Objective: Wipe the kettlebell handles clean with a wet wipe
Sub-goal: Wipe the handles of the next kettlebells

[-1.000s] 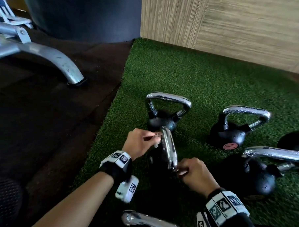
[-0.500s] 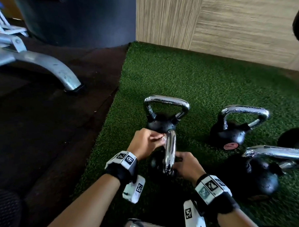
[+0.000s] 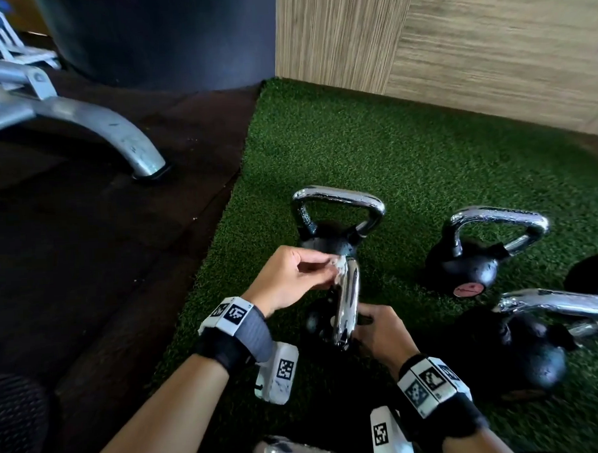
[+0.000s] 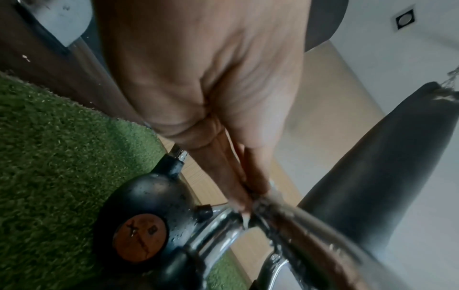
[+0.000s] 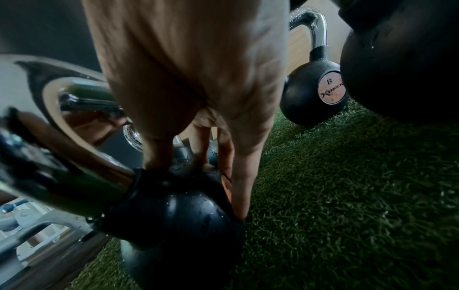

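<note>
Item in hand: black round-bodied kettlebell (image 3: 317, 323) with a polished chrome loop handle (image 3: 347, 298), standing on green artificial turf (image 3: 407, 160). Left hand (image 3: 286, 278) pinched a small crumpled white wet wipe (image 3: 340, 263) against the top of that handle. Right hand (image 3: 381, 332) steadied the body, fingers pressed to it; whether they curled round it could not be told. At least four other chrome-handled kettlebells stood nearby, none being wiped; whether they were already clean could not be judged.
</note>
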A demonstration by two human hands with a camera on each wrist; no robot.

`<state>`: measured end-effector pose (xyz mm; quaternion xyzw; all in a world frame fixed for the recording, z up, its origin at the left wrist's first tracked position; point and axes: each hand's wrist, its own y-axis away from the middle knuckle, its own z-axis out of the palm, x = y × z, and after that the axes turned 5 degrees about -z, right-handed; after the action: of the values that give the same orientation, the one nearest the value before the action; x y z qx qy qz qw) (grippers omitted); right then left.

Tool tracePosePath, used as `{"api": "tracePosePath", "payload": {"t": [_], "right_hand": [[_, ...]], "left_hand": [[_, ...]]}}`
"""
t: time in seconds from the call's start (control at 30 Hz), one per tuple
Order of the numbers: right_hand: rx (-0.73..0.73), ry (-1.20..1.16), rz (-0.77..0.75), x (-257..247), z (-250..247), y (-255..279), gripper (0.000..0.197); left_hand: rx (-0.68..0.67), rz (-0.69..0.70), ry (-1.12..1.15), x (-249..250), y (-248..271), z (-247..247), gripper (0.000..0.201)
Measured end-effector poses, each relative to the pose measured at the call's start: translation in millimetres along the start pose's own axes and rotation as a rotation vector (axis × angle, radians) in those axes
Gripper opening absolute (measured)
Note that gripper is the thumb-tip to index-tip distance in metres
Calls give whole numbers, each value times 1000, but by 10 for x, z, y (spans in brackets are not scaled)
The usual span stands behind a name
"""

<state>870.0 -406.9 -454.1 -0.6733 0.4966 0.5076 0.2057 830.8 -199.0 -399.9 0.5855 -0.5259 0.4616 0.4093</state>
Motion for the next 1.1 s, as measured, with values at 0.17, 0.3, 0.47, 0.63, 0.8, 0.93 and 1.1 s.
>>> {"api": "tracePosePath", "payload": {"t": [0.17,0.3,0.47,0.63,0.8,0.93,1.1], "right_hand": [[12,-29,-29,-55,32,52,14],[6,-61,-1,-26,23,57,18],[3,-43,6,45,17,24,44],[5,-56,28,68,8,27,62],[-3,-67,25,40,15,87,33],[34,-22,19,20,-2,121,31],[16,194,-52,-85,-41,103,31]], "left_hand": [[-32,-41,-36,107,45,-71,23],[-222,-235,93,140,133,-85,27],[-293,-186,12,174,232,-134,27],[-365,-126,-145,59,405,-94,28],[-239,-35,-132,-80,542,-41,35],[-131,75,-284,-258,664,74,26],[-80,90,-269,-345,675,66,22]]}}
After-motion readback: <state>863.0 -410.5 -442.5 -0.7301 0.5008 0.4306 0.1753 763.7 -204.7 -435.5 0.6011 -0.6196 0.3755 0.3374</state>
